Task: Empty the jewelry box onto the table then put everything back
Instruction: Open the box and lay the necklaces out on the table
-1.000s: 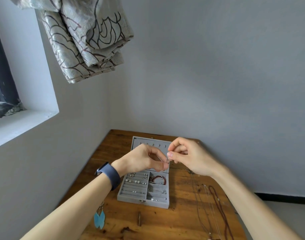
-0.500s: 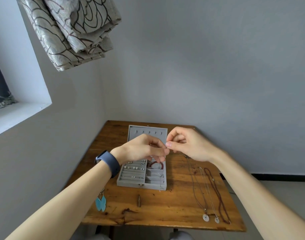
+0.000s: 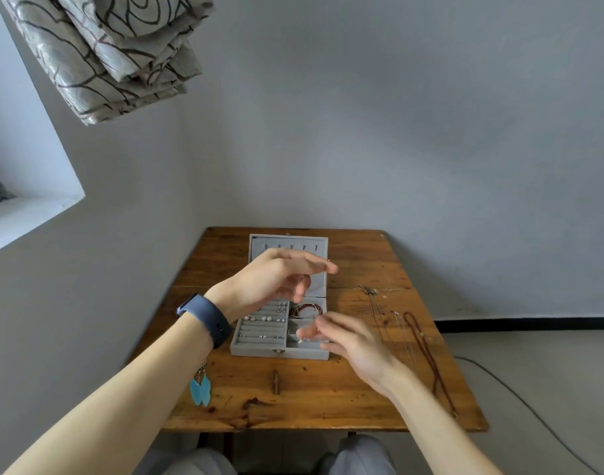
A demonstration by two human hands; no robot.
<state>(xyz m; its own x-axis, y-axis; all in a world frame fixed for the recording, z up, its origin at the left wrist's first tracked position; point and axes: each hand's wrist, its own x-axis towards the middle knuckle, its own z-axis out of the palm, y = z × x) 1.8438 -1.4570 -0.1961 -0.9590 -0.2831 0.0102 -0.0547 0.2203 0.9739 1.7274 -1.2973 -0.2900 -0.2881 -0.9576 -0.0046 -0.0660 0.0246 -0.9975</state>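
Our left hand [image 3: 276,282] hovers loose-fingered over the open grey jewelry box [image 3: 252,352]. Our right hand [image 3: 348,341] is spread low by its right compartments, both kinda blurry. Box sits mid-table [image 3: 362,262], necklaces [image 3: 427,354] to its right.

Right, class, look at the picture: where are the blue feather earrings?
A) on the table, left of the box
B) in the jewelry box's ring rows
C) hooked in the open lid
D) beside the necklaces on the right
A: the blue feather earrings lie on the table, to the left of the jewelry box and outside it.
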